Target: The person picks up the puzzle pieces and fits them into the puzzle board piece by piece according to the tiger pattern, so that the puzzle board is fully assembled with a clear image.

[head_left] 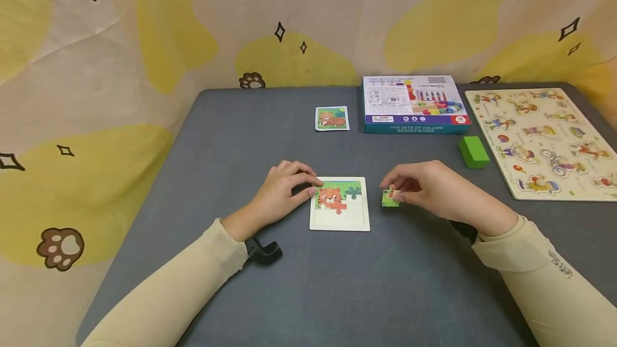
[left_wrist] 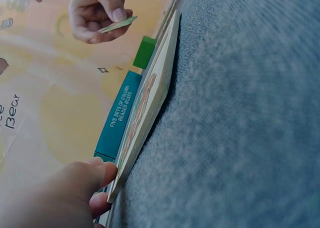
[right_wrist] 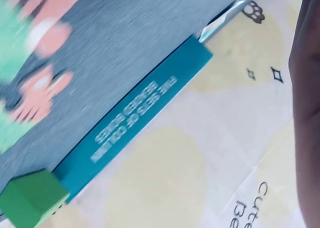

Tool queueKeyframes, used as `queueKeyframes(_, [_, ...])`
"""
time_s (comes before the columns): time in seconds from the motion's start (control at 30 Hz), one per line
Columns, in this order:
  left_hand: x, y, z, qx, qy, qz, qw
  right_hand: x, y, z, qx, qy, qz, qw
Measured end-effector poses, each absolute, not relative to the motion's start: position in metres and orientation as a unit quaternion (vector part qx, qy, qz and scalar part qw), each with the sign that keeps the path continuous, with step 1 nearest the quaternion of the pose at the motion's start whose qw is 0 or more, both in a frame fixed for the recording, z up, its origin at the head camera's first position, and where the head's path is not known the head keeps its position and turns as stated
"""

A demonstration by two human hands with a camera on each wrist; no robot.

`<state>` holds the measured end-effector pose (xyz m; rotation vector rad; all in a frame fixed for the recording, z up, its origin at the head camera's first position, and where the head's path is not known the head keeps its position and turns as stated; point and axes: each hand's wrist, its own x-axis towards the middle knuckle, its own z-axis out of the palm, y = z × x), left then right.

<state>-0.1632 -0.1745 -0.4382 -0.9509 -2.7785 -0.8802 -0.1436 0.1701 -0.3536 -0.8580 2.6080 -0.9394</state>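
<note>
A square jigsaw board (head_left: pixel 339 220) with a pale frame lies on the dark table, partly filled with an orange tiger's face (head_left: pixel 330 198) and green pieces. My left hand (head_left: pixel 284 190) holds the board's upper left edge, thumb and fingertips at the rim; in the left wrist view the thumb and a finger meet around its corner. To the right of the board, my right hand (head_left: pixel 424 186) pinches a green and orange puzzle piece (head_left: pixel 389 200) just above the table. The right wrist view shows green and orange puzzle parts (right_wrist: pixel 37 100) close up, cut off by the frame.
Behind the board lies a small tiger picture card (head_left: pixel 332 119). A bead-set box (head_left: pixel 414 106), a green block (head_left: pixel 474 152) and a large wooden picture board (head_left: pixel 544 143) stand at the back right. A patterned cloth (head_left: pixel 308 20) hangs behind the table.
</note>
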Motion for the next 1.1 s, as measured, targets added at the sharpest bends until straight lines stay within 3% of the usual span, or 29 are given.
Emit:
queueKeyframes(0.23, [-0.164, -0.180, -0.439, -0.307, -0.907, -0.285, 0.039, -0.141, 0.134, -0.358, -0.265, 0.899, -0.328, 0.118])
queueKeyframes(0.67, [-0.161, -0.182, -0.440, -0.303, -0.908, -0.285, 0.046, -0.135, 0.071, -0.376, -0.304, 0.893, -0.317, 0.095])
queueKeyframes(0.93, [-0.162, -0.174, -0.441, -0.310, -0.906, -0.287, 0.041, -0.117, 0.072, -0.382, -0.376, 0.913, -0.159, -0.022])
queueKeyframes(1.1, [-0.163, -0.175, -0.441, -0.310, -0.906, -0.283, 0.043, -0.107, 0.073, -0.375, -0.437, 0.896, -0.076, -0.022])
